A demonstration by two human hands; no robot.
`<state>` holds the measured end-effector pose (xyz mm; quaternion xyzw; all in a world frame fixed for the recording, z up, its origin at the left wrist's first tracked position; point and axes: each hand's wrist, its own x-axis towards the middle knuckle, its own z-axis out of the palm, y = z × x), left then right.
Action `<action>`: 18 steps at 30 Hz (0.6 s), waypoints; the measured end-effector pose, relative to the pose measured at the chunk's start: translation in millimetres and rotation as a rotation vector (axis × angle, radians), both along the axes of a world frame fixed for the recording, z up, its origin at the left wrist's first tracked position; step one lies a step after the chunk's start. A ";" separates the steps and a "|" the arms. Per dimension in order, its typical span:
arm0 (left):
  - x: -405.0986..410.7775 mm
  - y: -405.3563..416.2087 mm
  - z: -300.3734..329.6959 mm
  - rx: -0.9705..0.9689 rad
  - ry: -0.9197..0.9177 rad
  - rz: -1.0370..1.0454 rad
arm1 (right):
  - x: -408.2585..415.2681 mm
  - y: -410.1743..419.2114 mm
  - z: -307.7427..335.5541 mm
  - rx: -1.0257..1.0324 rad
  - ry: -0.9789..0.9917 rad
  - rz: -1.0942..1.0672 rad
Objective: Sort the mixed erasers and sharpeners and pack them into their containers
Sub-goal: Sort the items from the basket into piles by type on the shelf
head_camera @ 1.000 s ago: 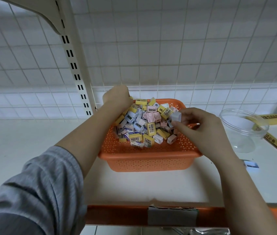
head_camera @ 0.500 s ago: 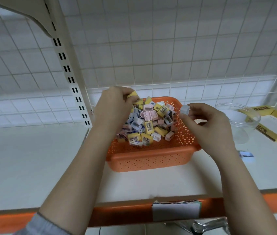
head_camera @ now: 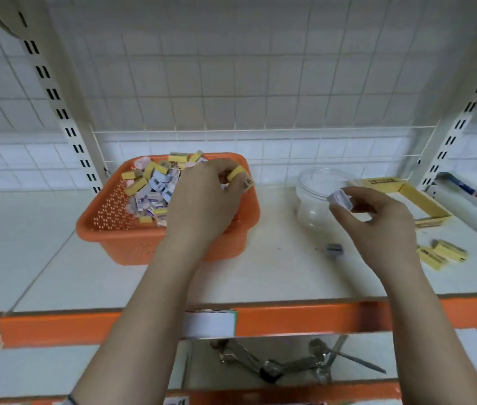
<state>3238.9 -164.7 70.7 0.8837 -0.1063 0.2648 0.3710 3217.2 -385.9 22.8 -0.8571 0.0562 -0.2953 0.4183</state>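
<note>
Right hand (head_camera: 377,220), pale piece (head_camera: 340,198) pinched in fingertips, moved from basket (head_camera: 120,229) to jar (head_camera: 316,182) rim; left hand (head_camera: 202,200) now gripping yellow piece (head_camera: 237,172). Sorting barely begun.

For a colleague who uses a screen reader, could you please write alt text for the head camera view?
A person's right hand pinches a small pale item at a clear plastic jar, while the left hand grips yellow pieces in an orange basket of mixed erasers and sharpeners, on a white shelf.
</note>
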 end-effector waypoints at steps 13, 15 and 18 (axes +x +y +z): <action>-61.7 -91.3 -28.9 -0.154 0.091 0.141 | -24.0 -72.4 -30.6 -0.277 0.406 0.366; -60.9 -92.1 -30.9 -0.151 0.090 0.149 | -19.9 -67.3 -33.0 -0.276 0.440 0.397; -55.9 -91.5 -33.6 -0.182 0.115 0.117 | -14.7 -62.3 -38.9 -0.237 0.453 0.401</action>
